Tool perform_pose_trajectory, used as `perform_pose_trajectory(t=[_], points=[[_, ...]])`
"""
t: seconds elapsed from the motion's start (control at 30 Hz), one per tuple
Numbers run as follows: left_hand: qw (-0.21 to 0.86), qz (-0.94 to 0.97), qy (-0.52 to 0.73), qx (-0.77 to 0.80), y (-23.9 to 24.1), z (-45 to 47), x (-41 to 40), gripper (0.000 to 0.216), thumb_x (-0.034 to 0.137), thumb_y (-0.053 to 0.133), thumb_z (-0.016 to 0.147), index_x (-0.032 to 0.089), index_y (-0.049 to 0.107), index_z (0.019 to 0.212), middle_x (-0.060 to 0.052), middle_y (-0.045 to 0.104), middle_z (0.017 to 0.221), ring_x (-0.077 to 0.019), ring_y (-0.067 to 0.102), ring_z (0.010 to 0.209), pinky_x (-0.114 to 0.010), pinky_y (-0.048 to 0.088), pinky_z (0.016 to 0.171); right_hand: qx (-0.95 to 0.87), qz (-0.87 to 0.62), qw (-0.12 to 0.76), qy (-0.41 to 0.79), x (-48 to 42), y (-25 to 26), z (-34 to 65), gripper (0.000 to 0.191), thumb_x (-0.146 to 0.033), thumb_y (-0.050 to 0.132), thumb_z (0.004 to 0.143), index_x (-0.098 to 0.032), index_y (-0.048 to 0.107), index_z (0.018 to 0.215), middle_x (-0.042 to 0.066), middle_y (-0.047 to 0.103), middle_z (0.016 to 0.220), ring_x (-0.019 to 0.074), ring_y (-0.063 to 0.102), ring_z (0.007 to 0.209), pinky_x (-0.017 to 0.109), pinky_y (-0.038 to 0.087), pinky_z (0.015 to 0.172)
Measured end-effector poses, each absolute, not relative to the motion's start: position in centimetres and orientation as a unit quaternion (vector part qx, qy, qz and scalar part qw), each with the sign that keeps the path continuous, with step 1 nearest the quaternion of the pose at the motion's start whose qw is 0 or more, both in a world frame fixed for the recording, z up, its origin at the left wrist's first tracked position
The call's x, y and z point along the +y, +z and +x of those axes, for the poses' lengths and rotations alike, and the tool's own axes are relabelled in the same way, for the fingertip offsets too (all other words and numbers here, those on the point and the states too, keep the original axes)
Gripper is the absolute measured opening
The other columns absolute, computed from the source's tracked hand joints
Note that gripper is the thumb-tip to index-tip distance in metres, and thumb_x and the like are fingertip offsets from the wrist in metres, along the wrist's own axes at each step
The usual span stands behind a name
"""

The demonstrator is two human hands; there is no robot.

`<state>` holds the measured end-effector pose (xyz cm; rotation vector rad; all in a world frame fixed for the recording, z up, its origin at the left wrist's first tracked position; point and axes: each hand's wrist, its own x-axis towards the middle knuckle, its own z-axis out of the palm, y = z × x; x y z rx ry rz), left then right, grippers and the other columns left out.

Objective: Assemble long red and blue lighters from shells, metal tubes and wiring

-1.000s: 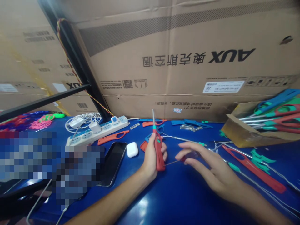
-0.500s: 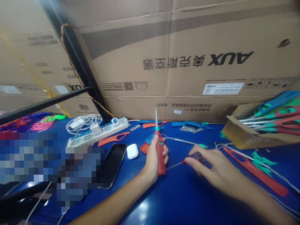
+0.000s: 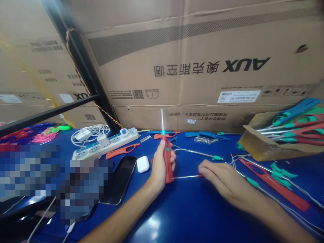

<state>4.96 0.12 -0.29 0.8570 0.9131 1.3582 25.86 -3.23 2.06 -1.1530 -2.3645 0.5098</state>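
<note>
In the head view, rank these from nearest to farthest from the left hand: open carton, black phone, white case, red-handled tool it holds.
1. Red-handled tool: held in the left hand.
2. White case: just left of that hand.
3. Black phone: farther left, beyond the case.
4. Open carton: far right, past the right hand.

Center — left hand (image 3: 158, 167) grips a red lighter (image 3: 168, 163) | center right — right hand (image 3: 222, 179) holds a screwdriver (image 3: 186, 177) to its lower end
</note>
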Motion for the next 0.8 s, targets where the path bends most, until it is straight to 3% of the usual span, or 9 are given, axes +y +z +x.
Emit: perform_pose_trajectory(t=[0.07, 0.17, 0.33, 0.5, 0.73, 0.8], points=[[0.579, 0.383, 0.593, 0.407, -0.2, 4.6, 0.4, 0.053, 0.071, 0.052, 0.087, 0.020, 0.048, 0.075, 0.006, 0.043, 0.050, -0.0078, 0.038, 0.035, -0.019, 0.028, 0.036, -0.855, -0.411, 0.231, 0.216, -3.7, 2.2, 25.7, 0.019, -0.040, 0.046, 0.103, -0.025, 0.057, 0.108, 0.001, 0.070, 0.097, 0.0161, 0.067, 0.083, 0.029, 0.050, 0.073], [0.549, 0.389, 0.608, 0.421, -0.2, 4.0, 0.8, 0.055, 0.073, 0.056, 0.084, 0.020, 0.047, 0.073, 0.006, 0.043, 0.050, -0.0078, 0.038, 0.035, -0.020, 0.029, 0.035, -0.860, -0.393, 0.232, 0.229, -3.9, 2.0, 25.4, 0.015, -0.037, 0.048, 0.103, -0.025, 0.055, 0.107, 0.003, 0.070, 0.103, 0.0173, 0.068, 0.089, 0.030, 0.053, 0.078], [0.536, 0.378, 0.623, 0.427, 0.0, 3.6, 1.1, 0.052, 0.072, 0.058, 0.083, 0.021, 0.051, 0.087, 0.008, 0.044, 0.050, -0.0091, 0.038, 0.035, -0.019, 0.030, 0.035, -0.847, -0.430, 0.245, 0.195, -3.5, 1.1, 25.0, 0.026, -0.045, 0.043, 0.104, -0.025, 0.059, 0.102, 0.004, 0.074, 0.102, 0.0223, 0.072, 0.093, 0.036, 0.053, 0.079], [0.533, 0.380, 0.625, 0.425, 0.1, 3.6, 1.1, 0.050, 0.071, 0.054, 0.086, 0.021, 0.050, 0.085, 0.007, 0.045, 0.051, -0.0090, 0.038, 0.035, -0.019, 0.031, 0.035, -0.843, -0.418, 0.232, 0.247, -3.6, 0.9, 24.9, 0.023, -0.043, 0.045, 0.104, -0.027, 0.052, 0.119, 0.005, 0.070, 0.114, 0.0200, 0.069, 0.101, 0.034, 0.054, 0.086], [0.520, 0.391, 0.628, 0.428, -0.4, 3.5, 1.3, 0.049, 0.069, 0.055, 0.086, 0.021, 0.048, 0.080, 0.007, 0.044, 0.051, -0.0086, 0.038, 0.035, -0.019, 0.030, 0.035, -0.840, -0.433, 0.245, 0.216, -3.7, 0.8, 24.4, 0.030, -0.045, 0.040, 0.105, -0.023, 0.059, 0.096, 0.004, 0.072, 0.091, 0.0205, 0.070, 0.082, 0.033, 0.052, 0.072], [0.524, 0.397, 0.622, 0.424, -0.5, 3.6, 1.3, 0.050, 0.070, 0.054, 0.086, 0.021, 0.049, 0.081, 0.007, 0.044, 0.051, -0.0087, 0.038, 0.035, -0.019, 0.031, 0.035, -0.836, -0.441, 0.240, 0.221, -3.7, 0.9, 24.4, 0.028, -0.045, 0.040, 0.105, -0.024, 0.058, 0.098, 0.003, 0.073, 0.094, 0.0200, 0.070, 0.084, 0.033, 0.052, 0.073]])
